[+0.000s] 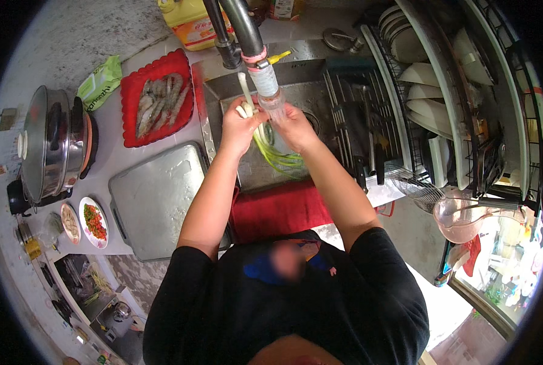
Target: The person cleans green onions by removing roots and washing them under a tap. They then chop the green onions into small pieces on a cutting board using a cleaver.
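My left hand [237, 128] grips a bunch of scallions [276, 154], their white stems poking up past my fingers and the green leaves trailing down into the stainless-steel sink [294, 86]. Water runs from the faucet outlet [264, 81] just above, its end wrapped in whitish material under a hose clamp. My right hand [300, 129] is in the stream, close against the right side of the bunch. Its fingertips are hidden behind the water, so its hold on the scallions is not clear.
Left of the sink are a red scalloped tray [128, 114] of shrimp, a cutting board [159, 196], a plate of chopped peppers [87, 206] and a lidded pot [48, 141]. A metal rack [340, 118] spans the sink's right side, beside a dish rack [429, 68]. A red cloth [276, 212] covers the front edge.
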{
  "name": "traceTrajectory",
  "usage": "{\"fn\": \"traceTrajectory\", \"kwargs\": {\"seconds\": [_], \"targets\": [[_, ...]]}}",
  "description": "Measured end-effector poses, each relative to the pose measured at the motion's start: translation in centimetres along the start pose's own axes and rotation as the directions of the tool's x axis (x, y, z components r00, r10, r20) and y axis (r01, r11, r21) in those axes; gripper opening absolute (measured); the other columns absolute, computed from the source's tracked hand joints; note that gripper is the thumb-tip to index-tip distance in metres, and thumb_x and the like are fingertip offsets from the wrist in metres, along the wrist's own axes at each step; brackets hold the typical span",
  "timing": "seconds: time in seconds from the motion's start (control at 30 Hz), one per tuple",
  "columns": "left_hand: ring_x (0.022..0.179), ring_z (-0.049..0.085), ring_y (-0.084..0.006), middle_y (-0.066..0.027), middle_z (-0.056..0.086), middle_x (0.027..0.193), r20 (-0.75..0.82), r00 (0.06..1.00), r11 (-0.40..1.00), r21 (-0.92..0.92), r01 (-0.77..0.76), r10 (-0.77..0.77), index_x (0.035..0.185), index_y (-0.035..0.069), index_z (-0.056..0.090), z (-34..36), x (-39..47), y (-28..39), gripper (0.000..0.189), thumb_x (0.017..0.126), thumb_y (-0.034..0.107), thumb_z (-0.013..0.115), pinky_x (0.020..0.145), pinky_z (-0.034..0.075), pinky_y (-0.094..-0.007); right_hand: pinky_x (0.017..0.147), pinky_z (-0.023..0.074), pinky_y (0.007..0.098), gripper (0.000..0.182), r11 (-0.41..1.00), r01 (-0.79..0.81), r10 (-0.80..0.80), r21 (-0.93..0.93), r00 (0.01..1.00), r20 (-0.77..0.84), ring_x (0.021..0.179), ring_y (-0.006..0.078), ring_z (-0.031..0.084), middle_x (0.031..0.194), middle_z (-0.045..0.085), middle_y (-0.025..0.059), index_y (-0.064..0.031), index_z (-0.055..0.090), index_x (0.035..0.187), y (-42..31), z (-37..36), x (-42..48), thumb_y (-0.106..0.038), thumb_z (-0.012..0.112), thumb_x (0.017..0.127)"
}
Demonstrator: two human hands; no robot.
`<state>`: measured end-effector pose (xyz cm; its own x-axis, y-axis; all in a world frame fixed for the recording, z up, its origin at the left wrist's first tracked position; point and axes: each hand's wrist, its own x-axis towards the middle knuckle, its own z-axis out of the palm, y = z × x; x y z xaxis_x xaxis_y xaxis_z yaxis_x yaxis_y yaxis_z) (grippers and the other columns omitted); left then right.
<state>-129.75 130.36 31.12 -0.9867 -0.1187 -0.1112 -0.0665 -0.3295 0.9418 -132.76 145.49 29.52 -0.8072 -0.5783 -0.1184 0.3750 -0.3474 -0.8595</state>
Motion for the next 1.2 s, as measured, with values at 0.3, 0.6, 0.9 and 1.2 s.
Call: {"fn": "traceTrajectory", "kwargs": {"seconds": [0.3, 0.6, 0.9, 1.2], "targets": [[0.072, 0.055, -0.0085, 0.0012, 0.06, 0.078, -0.016, 0.999, 0.985, 0.167, 0.04, -0.037, 0.093, 0.003, 0.059, 1.3, -0.6, -3.6, 0.013, 0.082, 0.003, 0.066, 0.068, 0.048, -0.0272, 0.082, 0.0478, 0.0299, 0.031, 0.964, 0.227, -0.13, 0.14, 0.859, -0.495, 0.092, 0.0125, 0.057, 0.106, 0.064, 0.0057, -0.0049, 0.056, 0.11, 2.2, 0.6, -0.1, -0.033, 0.044, 0.105], [0.085, 0.062, -0.0131, -0.007, 0.067, 0.097, 0.105, 0.959, 0.814, 0.557, 0.161, -0.262, 0.113, -0.001, 0.061, 0.4, -1.3, -1.7, 0.029, 0.086, 0.005, 0.066, 0.077, 0.049, -0.0287, 0.082, 0.0468, 0.026, 0.026, 0.987, 0.148, -0.158, -0.056, 0.924, -0.35, 0.088, 0.0094, 0.057, 0.096, 0.065, -0.0003, -0.0038, 0.061, 0.116, -0.5, 0.9, 0.7, -0.025, 0.055, 0.101], [0.111, 0.064, -0.0267, -0.0191, 0.062, 0.123, 0.089, 0.988, 0.974, 0.202, 0.107, -0.127, 0.133, -0.005, 0.045, -1.5, -0.3, 1.5, 0.048, 0.086, -0.011, 0.054, 0.095, 0.052, -0.035, 0.058, 0.0377, 0.0295, 0.02, 0.913, 0.005, 0.021, 0.409, 0.998, -0.06, 0.062, 0.0119, 0.04, 0.071, 0.046, -0.0012, -0.0087, 0.057, 0.106, -2.5, -4.3, -0.2, -0.027, 0.049, 0.104], [0.109, 0.065, -0.0239, -0.0184, 0.065, 0.119, 0.089, 0.978, 0.978, -0.102, -0.181, 0.19, 0.123, 0.0, 0.05, 5.5, 3.1, 0.1, 0.044, 0.084, -0.003, 0.069, 0.092, 0.051, -0.035, 0.098, 0.0425, 0.0312, 0.038, 0.982, 0.113, -0.064, 0.149, 0.951, -0.303, 0.113, 0.0136, 0.053, 0.119, 0.06, 0.0058, -0.0035, 0.054, 0.125, 0.2, -0.9, 0.3, -0.033, 0.052, 0.101]]}}
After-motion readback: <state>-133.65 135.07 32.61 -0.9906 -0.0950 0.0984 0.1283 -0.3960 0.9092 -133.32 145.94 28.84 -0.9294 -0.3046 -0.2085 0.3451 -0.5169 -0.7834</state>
